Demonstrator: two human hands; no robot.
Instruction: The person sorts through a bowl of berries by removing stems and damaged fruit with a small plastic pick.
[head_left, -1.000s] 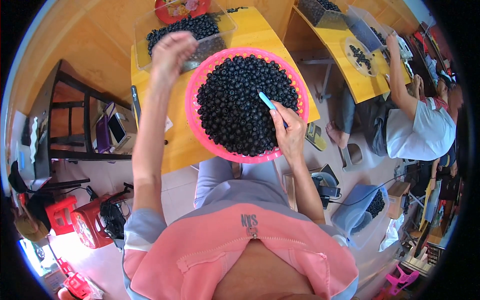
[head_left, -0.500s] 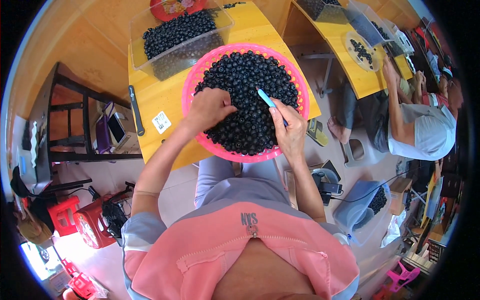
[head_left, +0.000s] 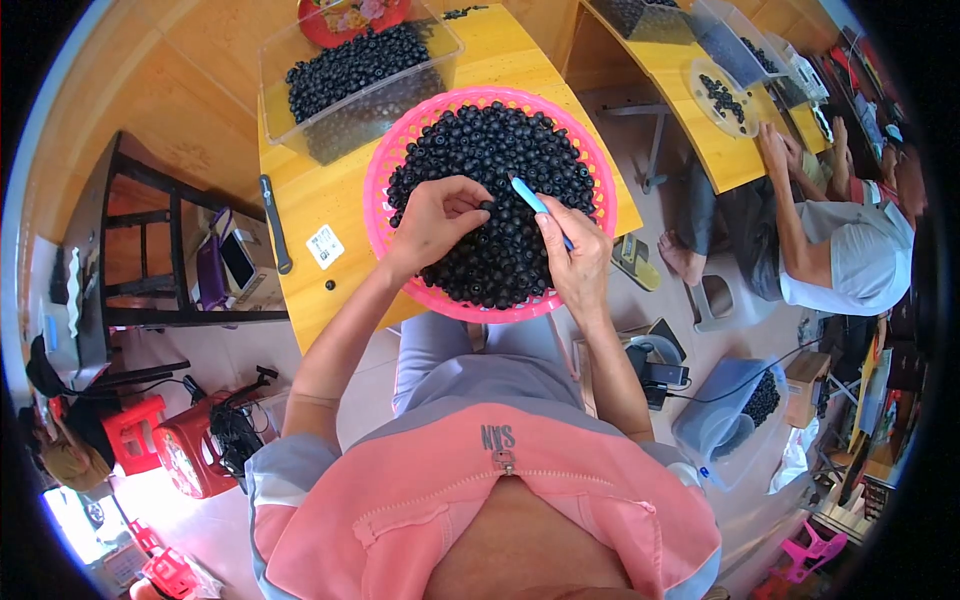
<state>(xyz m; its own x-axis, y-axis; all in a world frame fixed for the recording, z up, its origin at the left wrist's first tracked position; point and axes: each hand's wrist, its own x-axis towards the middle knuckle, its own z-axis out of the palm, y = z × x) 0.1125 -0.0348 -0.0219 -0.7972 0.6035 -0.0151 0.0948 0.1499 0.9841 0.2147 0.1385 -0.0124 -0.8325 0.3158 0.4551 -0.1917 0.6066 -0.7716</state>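
Observation:
A pink openwork basket (head_left: 377,232) heaped with round black beads (head_left: 480,135) sits in front of me, over the near edge of the yellow table. My left hand (head_left: 432,222) is above the heap, thumb and fingertips pinching one black bead (head_left: 487,206) with a small hole in it. My right hand (head_left: 580,245) is closed round a light blue pen-like tool (head_left: 530,196) with a dark tip. That tip points up and left over the beads, close to the pinched one but apart from it.
Behind the basket, a clear plastic bin (head_left: 365,125) holds more black beads; a red dish (head_left: 355,20) is beyond it. A black strap-like strip (head_left: 274,225), white label (head_left: 324,246) and loose bead (head_left: 330,285) lie left. Another person (head_left: 850,255) sits at the right table.
My left hand has come up from the heap and slightly right, with a bead now showing in its pinch. The right hand and blue tool have barely shifted.

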